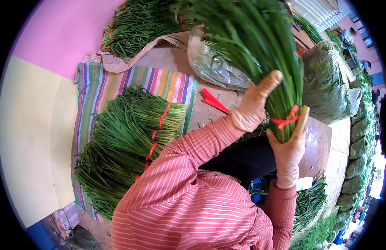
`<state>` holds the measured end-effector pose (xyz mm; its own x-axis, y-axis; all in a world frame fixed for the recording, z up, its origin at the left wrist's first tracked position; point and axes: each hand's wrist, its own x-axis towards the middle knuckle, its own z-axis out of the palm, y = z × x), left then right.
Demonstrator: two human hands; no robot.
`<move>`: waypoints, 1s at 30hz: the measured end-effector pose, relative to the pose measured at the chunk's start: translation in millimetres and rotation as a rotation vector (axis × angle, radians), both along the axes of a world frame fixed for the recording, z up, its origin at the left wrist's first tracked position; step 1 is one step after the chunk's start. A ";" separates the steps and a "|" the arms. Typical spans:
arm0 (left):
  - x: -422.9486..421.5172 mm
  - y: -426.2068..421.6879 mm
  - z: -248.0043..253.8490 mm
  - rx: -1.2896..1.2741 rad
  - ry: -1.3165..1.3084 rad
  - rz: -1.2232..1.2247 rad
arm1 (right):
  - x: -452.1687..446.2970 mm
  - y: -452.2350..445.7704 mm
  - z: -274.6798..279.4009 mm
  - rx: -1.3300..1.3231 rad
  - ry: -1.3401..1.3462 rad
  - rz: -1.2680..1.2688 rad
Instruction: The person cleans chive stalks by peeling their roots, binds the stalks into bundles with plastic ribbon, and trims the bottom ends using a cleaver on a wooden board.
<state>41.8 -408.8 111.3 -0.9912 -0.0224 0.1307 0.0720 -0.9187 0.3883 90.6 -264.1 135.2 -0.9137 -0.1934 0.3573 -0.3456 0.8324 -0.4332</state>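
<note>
A large bundle of long green leaves [280,62] is held up at the upper right, with a red tie [285,119] knotted round its lower part. My left hand [257,100], in a pale glove, presses against the bundle's left side, thumb along the leaves. Lower down, my right hand [288,146], gloved too, is wrapped round the stem end just beneath the tie. Loose red strips [213,101] lie on the floor left of my left hand.
Tied green bundles [122,137] are stacked on a striped cloth [182,85] at the left. More bundles [134,31] lie at the top. Clear plastic bags [332,83] of greens stand at the right. Loose greens [311,204] lie at the lower right. People appear far right.
</note>
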 end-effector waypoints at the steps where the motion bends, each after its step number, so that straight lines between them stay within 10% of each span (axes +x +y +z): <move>1: 6.4 3.2 13.9 -0.038 0.047 -0.004 | 5.3 6.8 5.0 -0.043 0.015 0.007; 2: 12.3 1.9 7.5 -0.733 0.266 0.375 | 10.8 13.6 7.7 -0.089 0.044 0.027; 3: 17.9 0.9 13.7 -0.731 0.267 0.375 | 17.9 21.8 11.6 -0.246 -0.073 0.005; 5: 29.2 -1.3 30.9 -0.237 0.353 0.049 | 36.3 40.8 22.4 -0.603 -0.371 -0.058; 16: 55.9 23.5 -56.4 0.154 0.028 -0.480 | 71.0 62.2 11.6 -1.071 -1.260 0.105; 30: 48.5 72.1 -20.5 0.107 0.083 -0.635 | 65.8 76.5 47.5 -0.752 -0.566 0.034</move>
<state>90.3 -336.7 90.7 -0.8028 0.5472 0.2367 -0.4720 -0.8259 0.3083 156.4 -187.6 182.7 -0.9879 -0.1218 -0.0960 0.0617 0.2590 -0.9639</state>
